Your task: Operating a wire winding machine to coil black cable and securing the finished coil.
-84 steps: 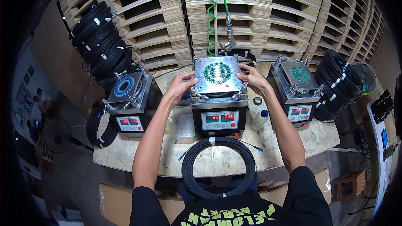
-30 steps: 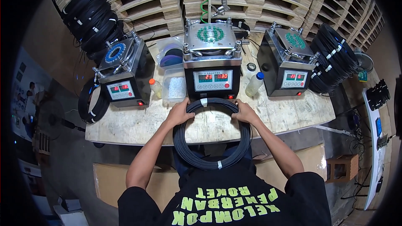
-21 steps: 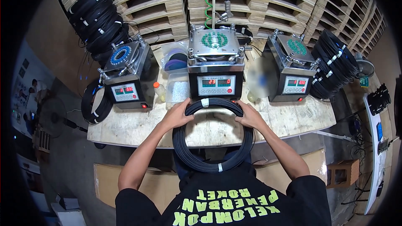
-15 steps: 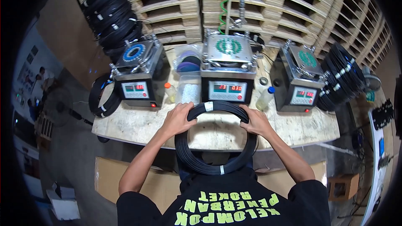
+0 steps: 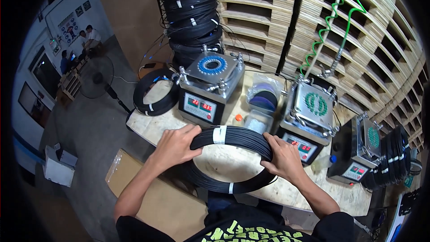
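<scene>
Both my hands grip a large coil of black cable (image 5: pixel 244 138) by its far part, and it tilts toward me over the table's front edge. White tape bands bind the coil at its far and near sides. My left hand (image 5: pixel 176 145) is closed round its left side, thumb inside the ring. On the opposite side my right hand (image 5: pixel 284 157) is wrapped round the strands, its thumb also inside. Just beyond the coil stand a polishing machine with a blue ring on top (image 5: pixel 210 87) and another with a green ring (image 5: pixel 309 114).
A third machine (image 5: pixel 358 150) stands at the right, beside more black coils (image 5: pixel 394 157). Another coil (image 5: pixel 152 94) lies at the table's left end, near a tall coil stack (image 5: pixel 190 18). Between machines are a clear tub (image 5: pixel 259 121) and an orange-capped bottle (image 5: pixel 238 118). Cardboard (image 5: pixel 156 201) lies below.
My view has swung left, so the machines appear further right. The coil has come up nearer the left machine, its far part raised, both hands still holding it.
</scene>
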### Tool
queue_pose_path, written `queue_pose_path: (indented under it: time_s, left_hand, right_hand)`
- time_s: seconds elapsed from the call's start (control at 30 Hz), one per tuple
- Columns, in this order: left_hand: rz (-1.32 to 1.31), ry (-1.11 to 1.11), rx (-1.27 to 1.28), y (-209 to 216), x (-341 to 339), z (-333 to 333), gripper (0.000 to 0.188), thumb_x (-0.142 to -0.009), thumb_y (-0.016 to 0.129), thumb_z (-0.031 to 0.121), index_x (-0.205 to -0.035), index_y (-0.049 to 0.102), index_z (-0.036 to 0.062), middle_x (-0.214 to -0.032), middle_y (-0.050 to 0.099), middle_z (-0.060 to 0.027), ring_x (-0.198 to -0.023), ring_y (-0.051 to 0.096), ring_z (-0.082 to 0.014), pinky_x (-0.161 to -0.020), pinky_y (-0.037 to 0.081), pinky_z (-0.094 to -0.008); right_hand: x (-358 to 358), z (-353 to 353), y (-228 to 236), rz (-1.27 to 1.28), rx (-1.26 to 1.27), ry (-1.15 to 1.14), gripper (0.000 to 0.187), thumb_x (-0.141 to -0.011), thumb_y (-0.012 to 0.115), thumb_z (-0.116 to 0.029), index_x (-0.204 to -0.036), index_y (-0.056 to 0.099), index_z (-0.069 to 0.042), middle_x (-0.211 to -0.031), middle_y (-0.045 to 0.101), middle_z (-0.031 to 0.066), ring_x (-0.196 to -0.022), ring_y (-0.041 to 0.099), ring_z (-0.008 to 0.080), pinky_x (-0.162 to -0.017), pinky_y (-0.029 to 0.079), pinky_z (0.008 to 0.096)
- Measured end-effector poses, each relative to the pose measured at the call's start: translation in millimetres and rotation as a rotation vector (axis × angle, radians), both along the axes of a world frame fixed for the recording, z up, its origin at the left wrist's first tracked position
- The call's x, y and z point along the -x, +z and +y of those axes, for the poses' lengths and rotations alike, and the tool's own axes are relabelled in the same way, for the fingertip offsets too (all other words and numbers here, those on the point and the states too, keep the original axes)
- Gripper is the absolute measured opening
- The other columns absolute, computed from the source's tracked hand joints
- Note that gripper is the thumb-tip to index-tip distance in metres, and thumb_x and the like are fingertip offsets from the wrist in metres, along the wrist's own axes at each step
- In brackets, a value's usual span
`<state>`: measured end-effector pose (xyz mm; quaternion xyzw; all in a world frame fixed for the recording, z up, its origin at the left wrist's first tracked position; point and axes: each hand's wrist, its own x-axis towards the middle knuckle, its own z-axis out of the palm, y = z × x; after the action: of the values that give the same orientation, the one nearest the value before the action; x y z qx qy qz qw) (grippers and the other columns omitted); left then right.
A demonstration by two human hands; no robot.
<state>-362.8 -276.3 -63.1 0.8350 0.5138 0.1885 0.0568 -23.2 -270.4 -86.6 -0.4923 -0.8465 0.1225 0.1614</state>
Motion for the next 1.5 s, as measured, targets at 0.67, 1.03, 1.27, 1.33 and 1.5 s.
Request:
queue_pose_path:
  time_s: [0.67,1.03,1.27,1.33,1.5]
  left_hand:
    - [-0.076,-0.27,0.126,46,144,326,0.049,-0.075,0.081,0.035,-0.105,0.059,0.0036,-0.096,0.072,-0.0206,-0.093,0.07,-0.0408,-0.081,0.054,-0.0482]
    - [-0.189,-0.532,0.197,23,188,364,0.026,-0.098,0.064,0.024,-0.112,0.072,0.0031,-0.079,0.063,-0.0067,-0.069,0.057,-0.0137,-0.063,0.048,-0.0325]
    - [-0.747,-0.497,0.879,15,192,356,0.019,-0.101,0.059,0.015,-0.111,0.068,0.001,-0.089,0.071,-0.0061,-0.073,0.065,-0.0089,-0.063,0.051,-0.0212]
    - [-0.896,-0.511,0.963,14,189,342,0.027,-0.103,0.057,0.022,-0.116,0.066,0.0005,-0.103,0.073,-0.0069,-0.083,0.067,-0.0102,-0.069,0.053,-0.0228]
    - [-1.07,-0.512,0.908,-8,184,333,0.035,-0.103,0.057,0.019,-0.132,0.058,0.0006,-0.119,0.07,-0.0105,-0.089,0.067,-0.0102,-0.071,0.055,-0.0217]
  right_hand:
    - [152,228,56,0.115,0.12,-0.297,0.071,-0.083,0.073,-0.055,-0.124,0.065,0.002,-0.061,0.062,0.0237,-0.065,0.067,0.0403,-0.064,0.053,0.0463]
    - [133,240,15,0.627,0.37,-0.224,0.058,-0.094,0.066,-0.052,-0.136,0.063,-0.012,-0.084,0.069,0.0044,-0.069,0.06,0.0113,-0.059,0.051,0.0275]
    - [131,258,6,0.591,0.25,-0.161,0.03,-0.099,0.065,-0.031,-0.111,0.072,-0.004,-0.085,0.066,-0.0004,-0.073,0.055,0.0072,-0.063,0.047,0.0235]
    - [127,250,7,0.661,0.318,-0.23,0.029,-0.1,0.064,-0.029,-0.112,0.071,-0.003,-0.087,0.067,-0.0003,-0.075,0.057,0.0076,-0.068,0.051,0.0246]
    - [101,231,-6,0.624,0.52,-0.221,0.037,-0.105,0.052,-0.024,-0.137,0.058,-0.005,-0.112,0.069,0.0053,-0.093,0.066,0.0157,-0.074,0.059,0.03]
